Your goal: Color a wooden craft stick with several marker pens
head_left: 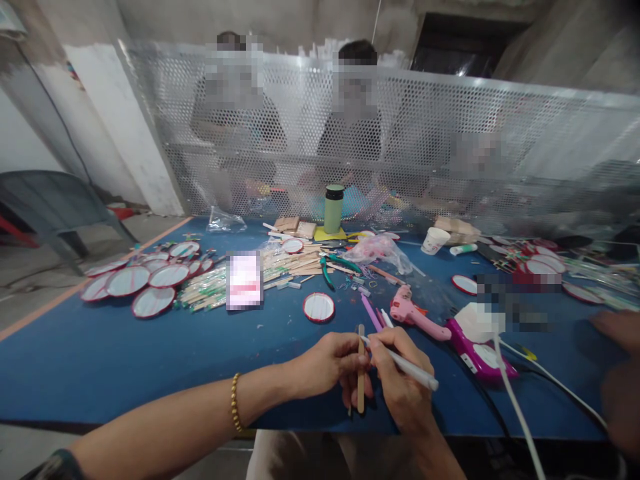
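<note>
My left hand [333, 363] pinches a flat wooden craft stick [361, 387], which stands nearly upright in the view near the table's front edge. A beaded bracelet [235, 403] circles the left wrist. My right hand [404, 377] grips a white pen [413, 370], with its tip at the upper part of the stick. Just beyond the hands lie purple pens [371, 310] and a pink glue gun [417, 315]. A small round red-rimmed mirror [319, 307] rests on the table past my left hand.
Red-rimmed discs [128, 281] and bundled sticks [210, 287] cover the left side. Green-handled pliers [326, 272], a green bottle [333, 210] and a paper cup [435, 241] stand or lie farther back. A purple power strip [480, 357] trails cables at right. Behind a perforated metal screen [300, 147] sit people.
</note>
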Motion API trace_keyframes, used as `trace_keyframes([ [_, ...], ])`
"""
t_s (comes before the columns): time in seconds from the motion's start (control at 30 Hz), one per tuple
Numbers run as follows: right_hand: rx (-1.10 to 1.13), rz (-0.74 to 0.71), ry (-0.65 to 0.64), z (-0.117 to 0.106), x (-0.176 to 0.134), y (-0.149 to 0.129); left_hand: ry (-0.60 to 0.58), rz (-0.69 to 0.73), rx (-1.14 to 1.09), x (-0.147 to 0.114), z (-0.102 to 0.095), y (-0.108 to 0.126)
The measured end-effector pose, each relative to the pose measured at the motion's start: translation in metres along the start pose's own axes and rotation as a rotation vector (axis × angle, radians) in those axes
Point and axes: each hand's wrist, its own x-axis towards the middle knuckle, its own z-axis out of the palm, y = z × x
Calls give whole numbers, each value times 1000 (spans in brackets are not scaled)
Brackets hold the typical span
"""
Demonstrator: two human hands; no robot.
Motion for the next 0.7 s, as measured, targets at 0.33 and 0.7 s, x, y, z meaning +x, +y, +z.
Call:
trace_keyframes([
  [0.33,-11,8,50,1,-4,6,6,-6,-27,0,0,0],
  [0.7,-23,-14,10,0,-1,2,2,-17,-2,0,0,0],
])
